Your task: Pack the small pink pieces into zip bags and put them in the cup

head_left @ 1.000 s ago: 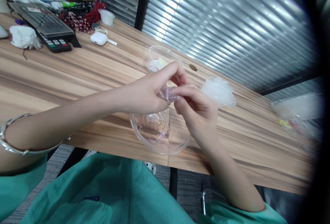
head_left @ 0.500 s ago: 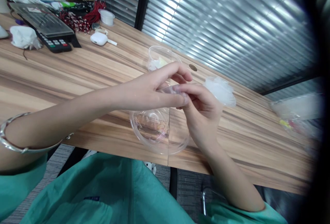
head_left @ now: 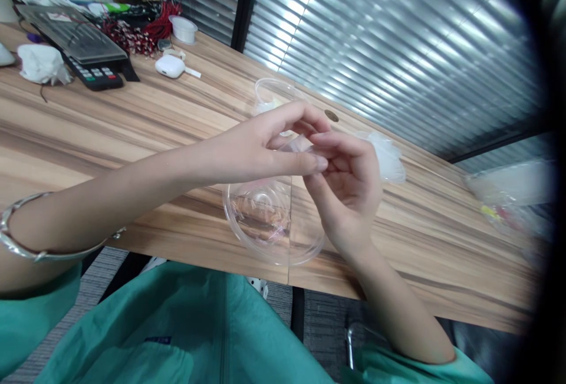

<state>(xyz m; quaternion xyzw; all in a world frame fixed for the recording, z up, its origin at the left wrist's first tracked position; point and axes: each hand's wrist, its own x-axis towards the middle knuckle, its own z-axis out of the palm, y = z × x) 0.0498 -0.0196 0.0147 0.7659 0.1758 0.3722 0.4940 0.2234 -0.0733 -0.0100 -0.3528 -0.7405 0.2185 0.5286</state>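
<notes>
My left hand (head_left: 269,148) is closed around a small clear plastic bag (head_left: 297,144), its thumb pointing right. Close against its fingertips is my right hand (head_left: 347,186), fingers curled, touching the bag's right end; what lies between its thumb and fingers is hidden. Below both hands a round clear plastic container (head_left: 305,252) rests on the table, with small pinkish and orange pieces inside. Behind my left hand stands another clear container (head_left: 272,84) with pale items in it. A stack of translucent white bags or sheets (head_left: 388,157) lies to the right, partly behind my right hand.
The wooden table (head_left: 424,225) holds a card terminal (head_left: 97,74), a white earphone case (head_left: 170,66), crumpled tissue (head_left: 40,64), red wires (head_left: 163,21) and a small white cup (head_left: 183,29) at left. A brown disc (head_left: 331,115) lies near the blinds. Plastic packages (head_left: 508,183) lie far right.
My right thumb has moved down and away from my left thumb, and my right fingers have risen slightly. The small bag shows more between the hands.
</notes>
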